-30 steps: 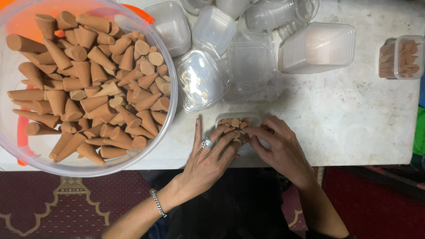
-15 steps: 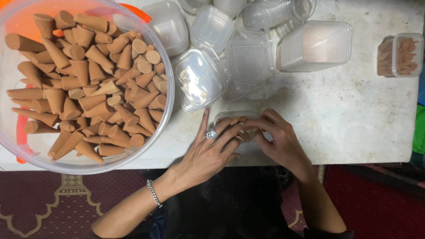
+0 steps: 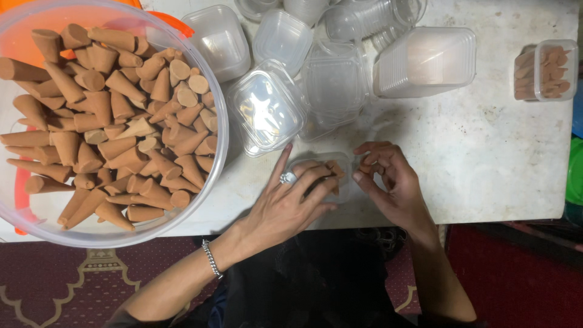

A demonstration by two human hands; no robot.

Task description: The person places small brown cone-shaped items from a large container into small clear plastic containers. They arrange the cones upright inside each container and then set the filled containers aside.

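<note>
A small clear plastic box holding brown cones lies on the white table near its front edge. My left hand, with a ring and a bracelet, rests on top of that box, fingers spread over the cones inside. My right hand sits just right of the box, its fingers curled around a brown cone. A big clear bowl at the left is heaped with many brown cones.
Several empty clear boxes and lids crowd the table's far middle. A stack of lids lies at the far right of them. A filled, closed box of cones stands at the right edge. A patterned red carpet is below.
Both hands and the small box have shifted a little toward the far side. My right hand has drawn off the box to its right, with a cone in its fingers.
</note>
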